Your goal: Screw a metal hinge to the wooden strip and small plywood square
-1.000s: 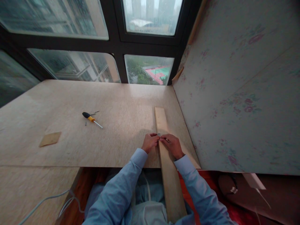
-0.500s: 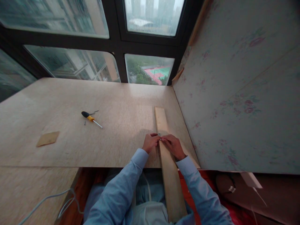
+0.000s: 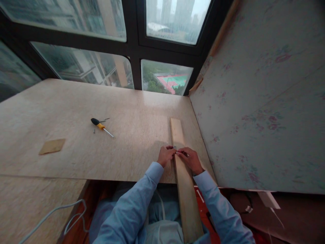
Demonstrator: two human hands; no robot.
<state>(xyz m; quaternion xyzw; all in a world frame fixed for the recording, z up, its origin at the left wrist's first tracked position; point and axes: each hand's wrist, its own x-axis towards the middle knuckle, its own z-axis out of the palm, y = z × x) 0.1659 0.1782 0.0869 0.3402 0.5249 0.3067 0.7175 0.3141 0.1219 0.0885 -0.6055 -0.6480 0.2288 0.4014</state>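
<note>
High-rise flat interior used as a home workspace, dark-framed window (image 3: 137, 51) overlooking towers and a sports court, floral wallpapered wall (image 3: 259, 101), pale wood-grain desk (image 3: 76, 101), yellow-and-black screwdriver (image 3: 101, 126), loose screws, long wooden board (image 3: 184, 183), trailing white cable (image 3: 50, 213)

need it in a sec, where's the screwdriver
In the head view the screwdriver lies on the board, left of both hands, with loose screws beside it and the flat card nearer left.

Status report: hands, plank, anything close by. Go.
Left hand and right hand pinch a small metal piece on the plank. Plank flat, near end overhanging the board. Screwdriver lies apart, left.
</note>
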